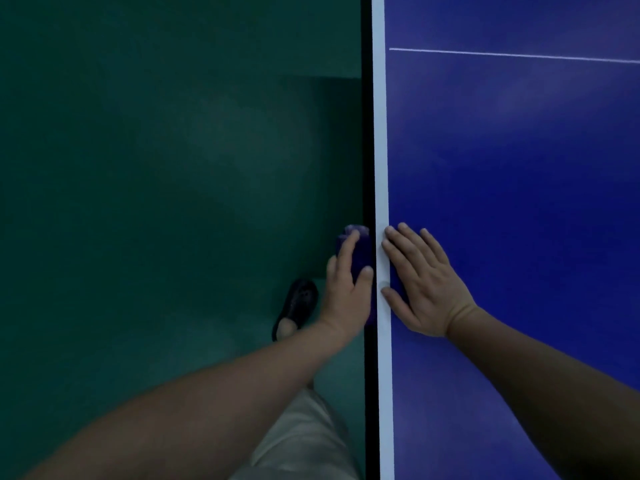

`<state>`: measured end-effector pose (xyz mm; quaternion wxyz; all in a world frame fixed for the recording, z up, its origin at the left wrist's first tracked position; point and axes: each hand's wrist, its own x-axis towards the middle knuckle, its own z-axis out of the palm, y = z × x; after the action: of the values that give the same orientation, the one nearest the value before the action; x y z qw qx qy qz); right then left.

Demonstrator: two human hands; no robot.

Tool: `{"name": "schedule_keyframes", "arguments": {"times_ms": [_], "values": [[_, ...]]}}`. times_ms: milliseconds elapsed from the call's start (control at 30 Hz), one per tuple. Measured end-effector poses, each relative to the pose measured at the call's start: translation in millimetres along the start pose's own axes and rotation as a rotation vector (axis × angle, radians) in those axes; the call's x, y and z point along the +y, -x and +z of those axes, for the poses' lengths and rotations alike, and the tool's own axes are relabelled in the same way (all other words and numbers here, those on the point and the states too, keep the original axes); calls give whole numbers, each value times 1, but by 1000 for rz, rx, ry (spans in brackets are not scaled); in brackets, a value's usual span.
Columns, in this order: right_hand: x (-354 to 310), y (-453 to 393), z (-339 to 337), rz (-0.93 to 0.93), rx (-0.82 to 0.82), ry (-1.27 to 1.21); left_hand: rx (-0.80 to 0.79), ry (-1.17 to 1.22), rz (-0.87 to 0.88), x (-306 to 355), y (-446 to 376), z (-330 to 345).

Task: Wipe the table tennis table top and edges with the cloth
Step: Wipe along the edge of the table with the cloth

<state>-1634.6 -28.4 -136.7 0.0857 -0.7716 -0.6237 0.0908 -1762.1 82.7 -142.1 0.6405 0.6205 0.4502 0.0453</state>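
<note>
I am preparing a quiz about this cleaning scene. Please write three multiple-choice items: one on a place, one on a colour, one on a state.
1. Where is the cloth?
A. against the table's side edge
B. in the middle of the top
C. on the floor

2. What colour is the table top?
A. green
B. blue
C. red

3. How does the right hand lie?
A. flat on the top
B. curled in a fist
C. raised in the air

Key: 1 A, the left hand presses it there. 2 B, blue beside the white border line. 3 A, its fingers are spread on the surface.
</note>
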Motion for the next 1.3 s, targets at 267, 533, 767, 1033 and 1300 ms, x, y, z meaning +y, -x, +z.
{"name": "schedule_keyframes", "arguments": {"times_ms": [267, 533, 767, 1033, 1300], "values": [[2, 1, 0, -1, 2, -10, 21, -38, 9, 44, -65, -8], [-1, -2, -1, 10, -10, -17, -16, 41, -57, 30, -48, -7], [0, -4, -1, 24, 35, -126, 7, 41, 39, 64, -124, -15], [35, -105, -21, 147, 69, -121, -25, 80, 61, 49, -120, -13], [123, -273, -50, 167, -43, 66, -29, 110, 51, 105, -224, -25]]}}
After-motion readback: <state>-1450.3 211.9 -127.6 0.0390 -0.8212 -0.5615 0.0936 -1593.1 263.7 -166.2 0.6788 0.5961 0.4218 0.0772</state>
